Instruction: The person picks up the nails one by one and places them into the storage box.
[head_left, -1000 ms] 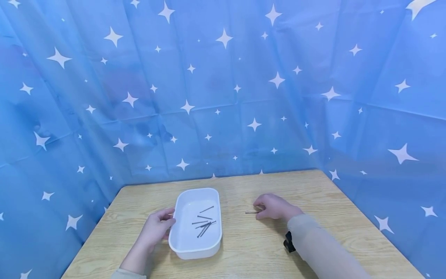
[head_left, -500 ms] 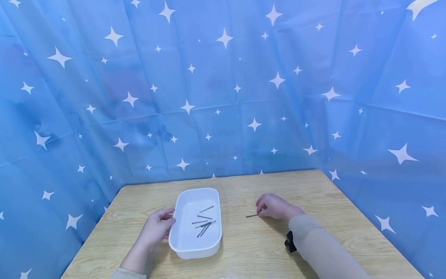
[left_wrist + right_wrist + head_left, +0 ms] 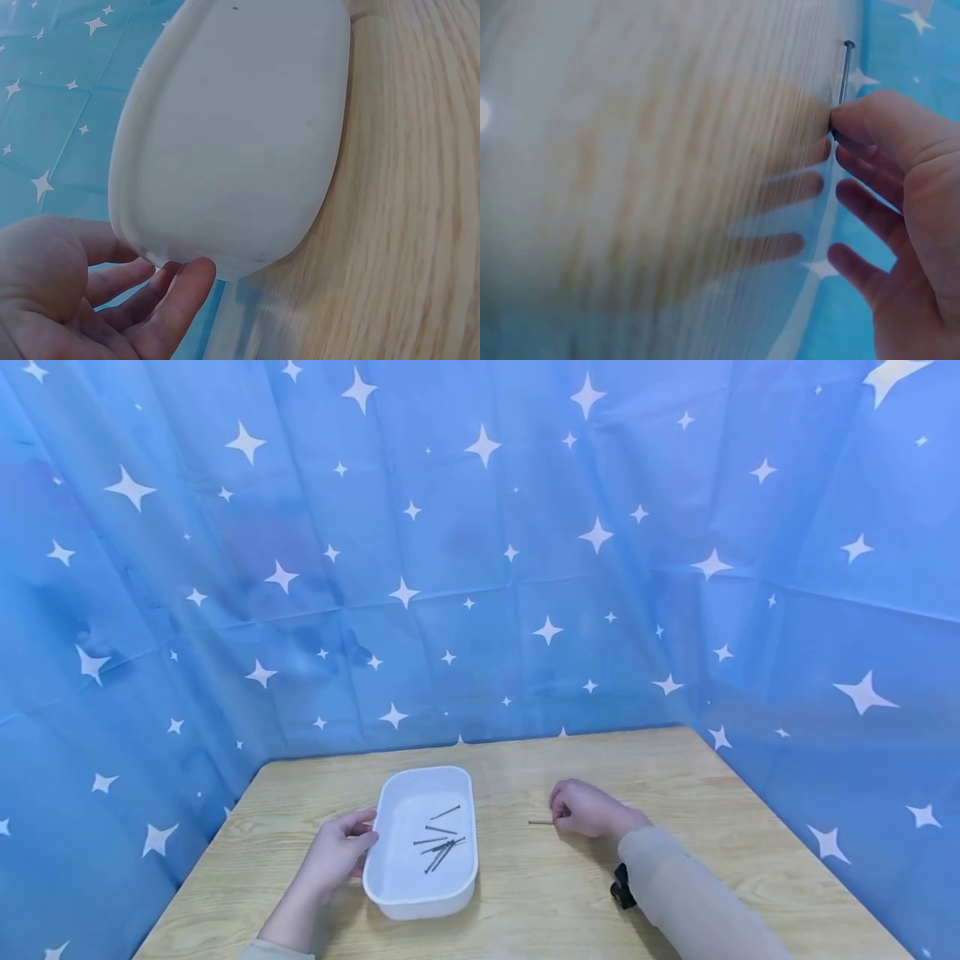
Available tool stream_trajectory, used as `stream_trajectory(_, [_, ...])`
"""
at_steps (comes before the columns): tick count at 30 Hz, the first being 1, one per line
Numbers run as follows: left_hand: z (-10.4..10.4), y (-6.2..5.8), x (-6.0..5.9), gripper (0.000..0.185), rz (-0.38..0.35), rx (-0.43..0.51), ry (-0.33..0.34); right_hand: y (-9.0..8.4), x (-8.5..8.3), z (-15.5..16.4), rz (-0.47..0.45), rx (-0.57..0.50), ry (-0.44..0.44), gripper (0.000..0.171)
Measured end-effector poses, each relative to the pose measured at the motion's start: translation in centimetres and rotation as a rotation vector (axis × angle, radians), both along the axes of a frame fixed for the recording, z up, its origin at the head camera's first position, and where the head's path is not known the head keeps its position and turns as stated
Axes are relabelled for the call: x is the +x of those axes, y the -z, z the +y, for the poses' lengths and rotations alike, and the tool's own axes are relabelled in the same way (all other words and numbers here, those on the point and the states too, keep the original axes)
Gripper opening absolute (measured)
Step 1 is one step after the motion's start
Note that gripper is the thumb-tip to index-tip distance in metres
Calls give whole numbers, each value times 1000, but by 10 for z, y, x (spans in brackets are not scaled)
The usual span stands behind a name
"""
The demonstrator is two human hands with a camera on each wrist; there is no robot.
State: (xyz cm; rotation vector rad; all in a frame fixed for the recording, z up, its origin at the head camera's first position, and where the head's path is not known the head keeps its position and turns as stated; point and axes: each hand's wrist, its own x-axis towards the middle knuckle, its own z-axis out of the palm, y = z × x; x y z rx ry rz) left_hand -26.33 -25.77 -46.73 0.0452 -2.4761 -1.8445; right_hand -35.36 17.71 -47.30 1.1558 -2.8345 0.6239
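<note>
A white plastic tray (image 3: 405,885) stands on the wooden table. Several dark nails (image 3: 439,856) lie loosely inside it, some crossing each other. At the tray's left side, my left hand (image 3: 330,853) holds the wall between thumb and fingers. The left wrist view shows the thumb at the edge of the tray (image 3: 232,135) and the other fingers behind it. Right of the tray, my right hand (image 3: 588,812) pinches a single nail (image 3: 538,822) close over the table. In the right wrist view, the nail (image 3: 845,75) sticks out past thumb and forefinger, head outward; the other fingers are spread.
The light wooden table (image 3: 517,893) has rounded far corners. Behind it and along both sides hangs a blue curtain (image 3: 480,560) with white stars. A black device (image 3: 622,887) is strapped at the right wrist, below the sleeve.
My right hand's fingers have closed in around the nail, which has shifted slightly and changed its angle. My left hand, the tray and the nails inside stay in place.
</note>
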Motion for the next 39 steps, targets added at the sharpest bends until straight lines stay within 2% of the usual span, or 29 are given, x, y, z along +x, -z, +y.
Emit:
stream_trajectory(5, [-1,1,-1,44,0,2,-6,1,0,0,-33,-43,21,28])
stream_trajectory(11, [0,3,-1,44,2,4,-16,0,-4,3,-91,-71,117,26])
stream_trajectory(15, [1,3,-1,43,2,-5,-14,-7,-7,5,-105,-104,147,20])
stream_trajectory(20, [1,1,0,44,0,-9,-13,-22,-7,7,-64,-123,143,14])
stream_trajectory(28, [2,0,2,44,3,-11,-14,-49,-4,8,21,-157,139,18])
stream_trajectory(34, [2,1,1,44,-1,-23,-22,-66,-2,13,36,-178,146,14])
stream_trajectory(39, [1,1,2,44,7,-18,-16,-72,0,15,42,-192,159,13])
